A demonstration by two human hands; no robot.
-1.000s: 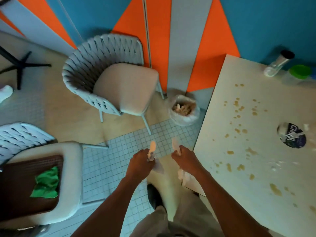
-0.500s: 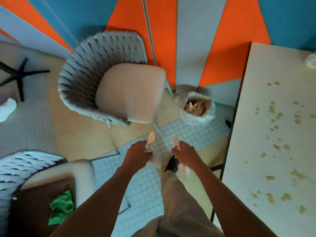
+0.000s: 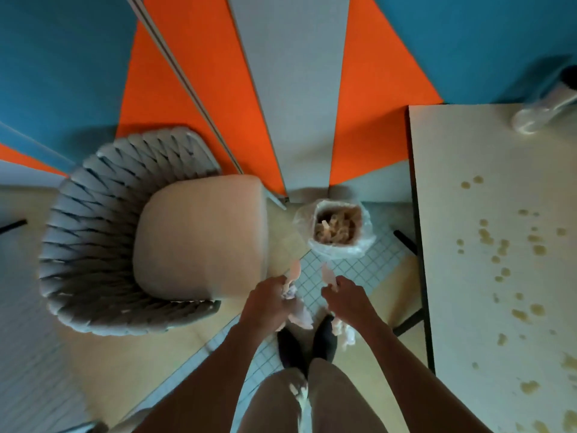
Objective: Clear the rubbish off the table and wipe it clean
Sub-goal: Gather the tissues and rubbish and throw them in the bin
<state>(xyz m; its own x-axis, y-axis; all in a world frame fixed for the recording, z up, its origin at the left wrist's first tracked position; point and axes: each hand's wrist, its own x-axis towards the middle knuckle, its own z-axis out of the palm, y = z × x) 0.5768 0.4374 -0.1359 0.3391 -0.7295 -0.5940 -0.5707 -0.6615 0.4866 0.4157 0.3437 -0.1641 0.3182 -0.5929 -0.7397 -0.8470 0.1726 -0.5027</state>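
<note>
My left hand [image 3: 267, 303] grips a pale wooden spoon [image 3: 294, 270] together with crumpled tissue [image 3: 299, 312]. My right hand [image 3: 346, 300] grips a second pale utensil [image 3: 328, 275] and more crumpled tissue [image 3: 345, 332] that hangs below it. Both hands are held over the tiled floor, a short way in front of a small bin [image 3: 335, 229] lined with a clear plastic bag and filled with light brown scraps. The cream table [image 3: 487, 276] stands to the right, dotted with several brownish spill marks [image 3: 499, 245].
A grey woven chair [image 3: 131, 242] with a beige seat cushion stands left of the bin. A clear bottle [image 3: 543, 110] with a dark cap lies at the table's far corner. My feet in dark shoes [image 3: 307, 342] stand on the tiles beneath my hands.
I have walked toward the bin, which is now closer and more centred. The second chair with the green cloth has left the view. Both hands still hold their rubbish.
</note>
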